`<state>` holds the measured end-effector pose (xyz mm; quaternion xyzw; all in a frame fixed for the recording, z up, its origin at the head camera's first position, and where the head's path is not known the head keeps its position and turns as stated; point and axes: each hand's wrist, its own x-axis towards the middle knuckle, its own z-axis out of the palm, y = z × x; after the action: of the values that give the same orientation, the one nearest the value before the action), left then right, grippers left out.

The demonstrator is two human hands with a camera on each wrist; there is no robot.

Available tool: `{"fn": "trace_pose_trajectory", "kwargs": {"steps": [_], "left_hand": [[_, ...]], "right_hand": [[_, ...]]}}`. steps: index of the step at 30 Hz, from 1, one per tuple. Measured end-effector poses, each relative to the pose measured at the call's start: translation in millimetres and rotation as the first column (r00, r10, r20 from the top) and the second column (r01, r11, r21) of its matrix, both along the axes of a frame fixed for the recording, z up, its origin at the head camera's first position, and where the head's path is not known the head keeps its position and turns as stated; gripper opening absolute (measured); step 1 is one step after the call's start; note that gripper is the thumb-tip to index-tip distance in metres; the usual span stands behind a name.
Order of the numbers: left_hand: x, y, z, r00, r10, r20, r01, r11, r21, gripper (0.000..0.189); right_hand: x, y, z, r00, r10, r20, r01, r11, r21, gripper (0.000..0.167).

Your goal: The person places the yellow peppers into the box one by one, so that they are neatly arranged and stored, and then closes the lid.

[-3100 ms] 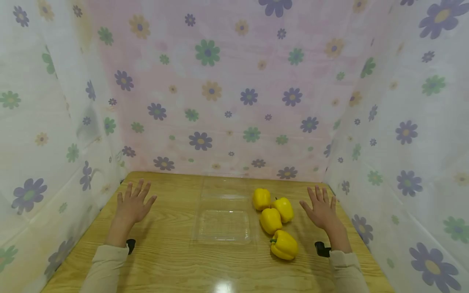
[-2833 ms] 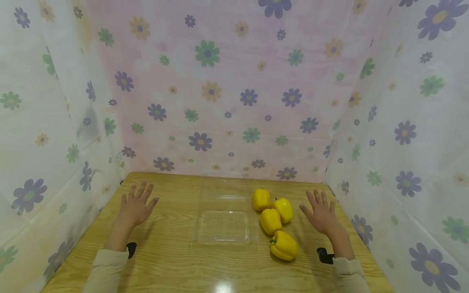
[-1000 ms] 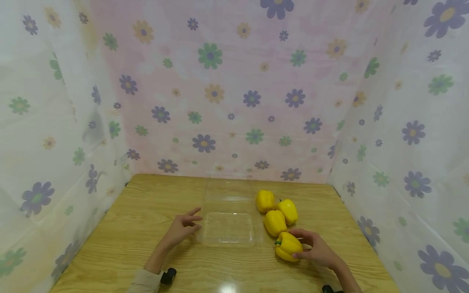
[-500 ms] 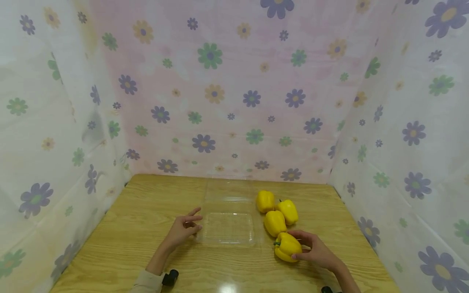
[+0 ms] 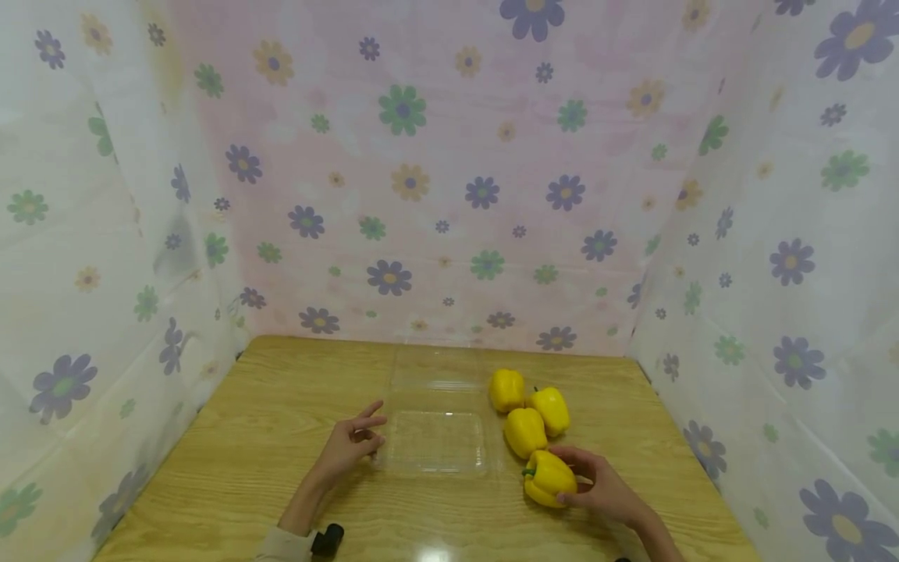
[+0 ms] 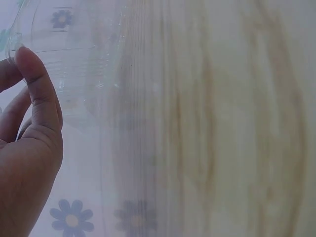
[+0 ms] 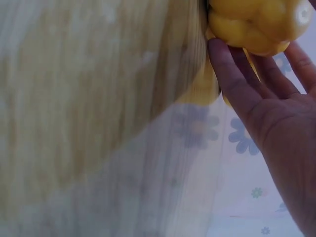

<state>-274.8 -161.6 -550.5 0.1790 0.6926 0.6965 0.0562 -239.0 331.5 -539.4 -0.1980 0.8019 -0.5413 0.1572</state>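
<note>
My right hand (image 5: 597,485) grips the nearest yellow bell pepper (image 5: 547,476), thumb at its near side and fingers at its far side. Its green stem points left. In the right wrist view the fingers curve around the pepper (image 7: 256,22). A clear plastic clamshell container (image 5: 437,471) lies unfolded in the middle, tray in front and lid toward the back wall. At the tray's left edge, my left hand (image 5: 346,446) pinches the rim; the left wrist view shows the thumb (image 6: 34,69) against the clear plastic (image 6: 74,74).
Three more yellow peppers, a front one (image 5: 525,433), a right one (image 5: 550,411) and a back one (image 5: 506,390), cluster right of the container. Flower-printed sheets (image 5: 449,195) enclose the wooden table (image 5: 281,398) at the back and both sides.
Both hands have come in from the table's sides: the left to the container's left edge, the right around the nearest pepper. That pepper has lately shifted very slightly left.
</note>
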Motion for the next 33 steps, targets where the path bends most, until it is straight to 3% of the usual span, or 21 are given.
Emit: {"fn": "trace_pose_trajectory", "kwargs": {"steps": [6,15,23,29,33], "left_hand": [[-1.0,-0.1,-1.8,1.000,-0.001,0.002,0.001,1.000,-0.001,0.048],[0.1,0.5,-0.9,1.000,-0.003,-0.006,0.003,1.000,-0.007,0.048],[0.8,-0.2,-1.4,1.000,-0.013,-0.024,0.013,1.000,0.003,0.048],[0.9,-0.3,-1.9,0.997,-0.038,-0.063,0.038,0.999,0.002,0.048],[1.9,-0.7,-1.5,0.998,-0.045,-0.051,0.045,0.999,0.012,0.048]], "right_hand": [[2.3,-6,-0.6,1.000,-0.007,-0.006,0.007,1.000,0.017,0.071],[5.0,-13,-4.4,0.996,-0.084,-0.025,0.085,0.995,0.050,0.071],[8.0,-21,-6.3,0.983,-0.096,-0.154,0.100,0.995,0.019,0.069],[10.2,-24,-4.6,0.975,-0.105,-0.197,0.105,0.994,-0.010,0.068],[13.4,-28,-2.5,0.972,-0.105,-0.212,0.097,0.994,-0.047,0.069]]}}
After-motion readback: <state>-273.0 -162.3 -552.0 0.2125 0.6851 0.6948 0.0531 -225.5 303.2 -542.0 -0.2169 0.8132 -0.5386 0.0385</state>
